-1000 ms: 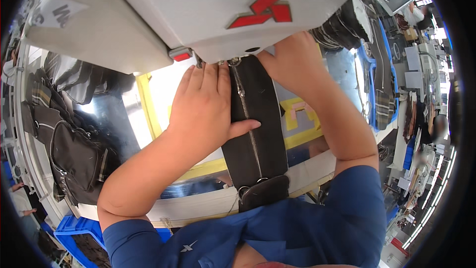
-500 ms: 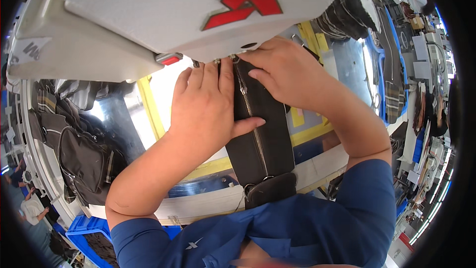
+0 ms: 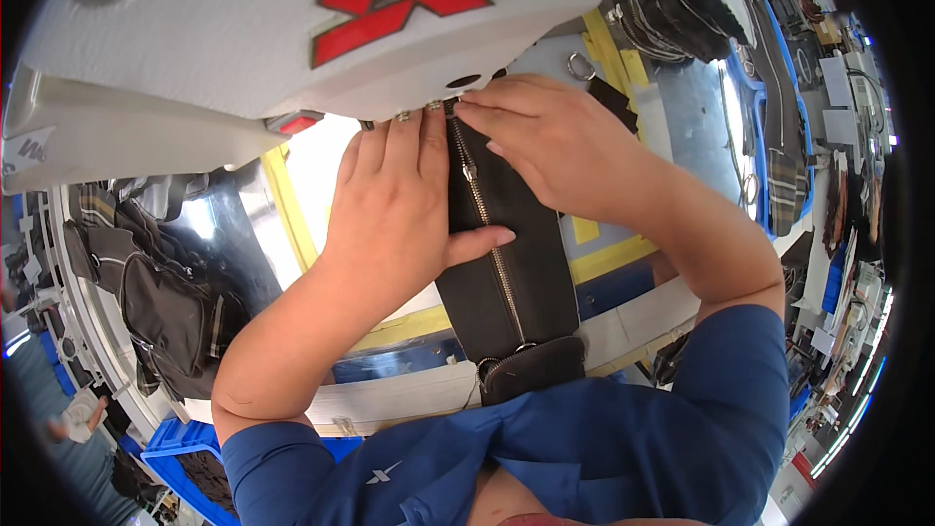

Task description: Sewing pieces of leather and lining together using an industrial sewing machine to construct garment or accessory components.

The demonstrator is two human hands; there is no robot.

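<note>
- two hands on one dark zippered piece [image 3: 506, 253], lying lengthwise on the counter [image 3: 409, 399] from the near edge up under the head of a white sewing machine [image 3: 292, 29].
- compared with a second ago: right hand slid from the far right of the piece in toward the zipper line, now right at the needle area; left hand barely shifted, flat as before; machine head fills more of the view, so head leaned closer.
- reads as the piece being fed further under the head, stitching along the zipper well under way rather than starting — a judgement only.
- left hand [image 3: 394, 224]: fingers together and stretched flat, pressing the left side of the piece, tips at the machine's underside; thumb spread across the fabric toward the metal zipper [image 3: 487, 234]. nothing clamped, only held down.
- right hand [image 3: 555, 151]: fingers [image 3: 497, 97] close together, curled slightly, tips pressing the top end of the piece beside the zipper; no pinch visible, cannot tell if anything is gripped beneath.
- near end of the piece folded over at the counter's near edge, against a blue shirt [image 3: 604, 448].
- finished dark bags [image 3: 166, 302] heaped off the counter's left edge.
</note>
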